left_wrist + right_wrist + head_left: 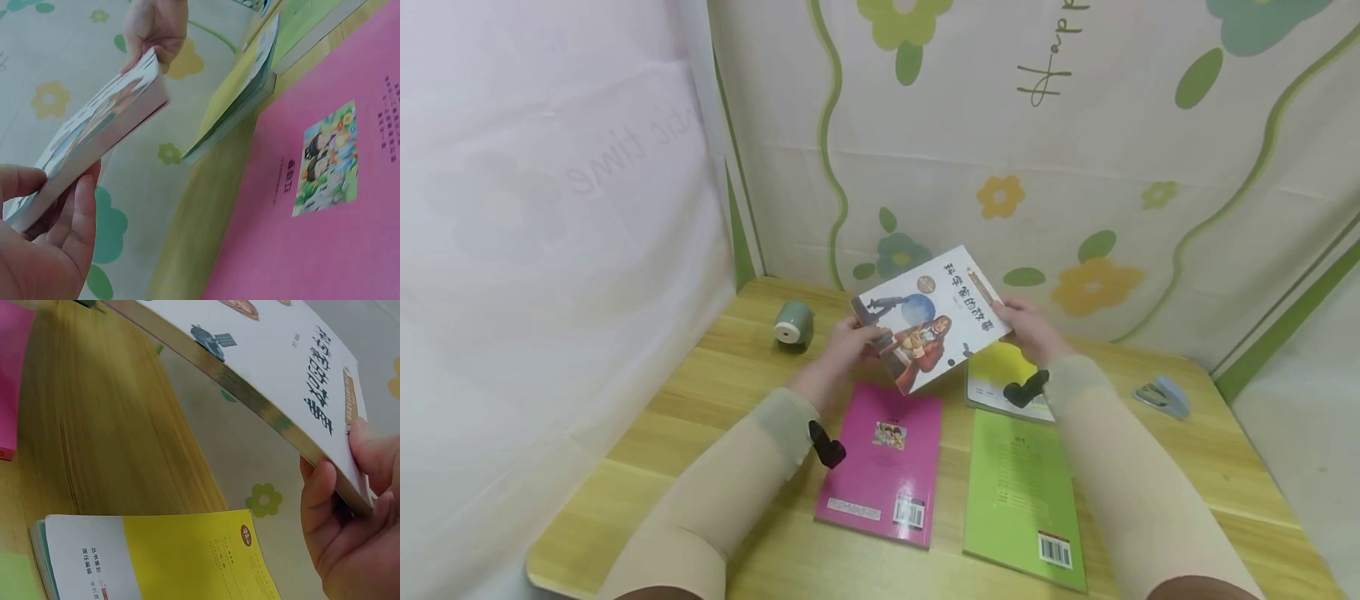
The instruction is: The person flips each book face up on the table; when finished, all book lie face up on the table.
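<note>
One white illustrated book (936,321), raised between left hand (848,343) and right hand (1033,329), each pinching one end between thumb and fingers; hazard: a thumb slipping on the smooth-looking cover could drop it onto the pink book (887,471) below the left hand.

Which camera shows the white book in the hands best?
The head view: nearly the whole cover of the white book shows there, with fingers over its edges. The left wrist view sees it steeply slanted, with one side edge showing. The right wrist view shows the title up close, but part of the book is out of frame.
</note>
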Available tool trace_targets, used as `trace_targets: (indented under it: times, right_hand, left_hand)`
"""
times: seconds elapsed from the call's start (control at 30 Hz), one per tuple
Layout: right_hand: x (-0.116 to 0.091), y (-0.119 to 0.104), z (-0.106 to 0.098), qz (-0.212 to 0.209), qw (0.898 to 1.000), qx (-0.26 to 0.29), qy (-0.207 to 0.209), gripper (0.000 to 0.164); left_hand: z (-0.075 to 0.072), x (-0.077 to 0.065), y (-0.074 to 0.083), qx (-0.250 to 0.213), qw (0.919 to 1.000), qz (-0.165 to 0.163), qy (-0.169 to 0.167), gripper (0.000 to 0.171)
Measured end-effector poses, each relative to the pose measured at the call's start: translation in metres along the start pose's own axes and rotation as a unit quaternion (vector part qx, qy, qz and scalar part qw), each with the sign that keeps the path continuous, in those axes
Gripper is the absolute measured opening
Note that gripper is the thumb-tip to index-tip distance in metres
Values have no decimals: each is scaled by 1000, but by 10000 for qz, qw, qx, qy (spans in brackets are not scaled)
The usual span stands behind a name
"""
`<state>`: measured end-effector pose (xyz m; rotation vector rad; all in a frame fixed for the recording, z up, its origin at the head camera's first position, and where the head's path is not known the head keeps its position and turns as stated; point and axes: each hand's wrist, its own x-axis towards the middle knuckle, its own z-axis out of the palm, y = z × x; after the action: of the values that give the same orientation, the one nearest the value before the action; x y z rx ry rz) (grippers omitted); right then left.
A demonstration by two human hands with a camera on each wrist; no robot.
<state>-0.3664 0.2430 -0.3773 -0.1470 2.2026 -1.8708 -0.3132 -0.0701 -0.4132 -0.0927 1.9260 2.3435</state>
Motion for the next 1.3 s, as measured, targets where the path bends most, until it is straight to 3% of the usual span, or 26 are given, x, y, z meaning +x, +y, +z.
trace_targets:
  times: [0.2,0.33,0.47,0.67,0.77,1.0,1.3]
  right_hand:
    - [7,11,-5,237,9995,-159,-114,48]
    - [8,13,-7,262,9993,-185,-202,48]
    - [8,12,-8,233,9987,-331,-323,47]
    - [9,14,-9,399,9980,-377,-314,46]
    - [9,15,-8,435,9979,-368,-298,44]
    - [10,15,-8,362,9993,-46,-4,39]
    - [7,14,-3,473,9980,333,235,30]
  left_hand:
    - [-13,1,7,77,9999,0,103,32]
    - [-21,5,9,192,9997,-75,-152,20]
    - [-28,9,6,636,9949,-148,-764,20]
    - [-35,9,0,1188,9722,-416,-1975,33]
    - [-37,8,-1,1175,9651,-459,-2294,34]
    - [-37,7,-3,880,9712,-472,-2163,37]
    - [-36,7,-10,586,9783,-558,-1908,28]
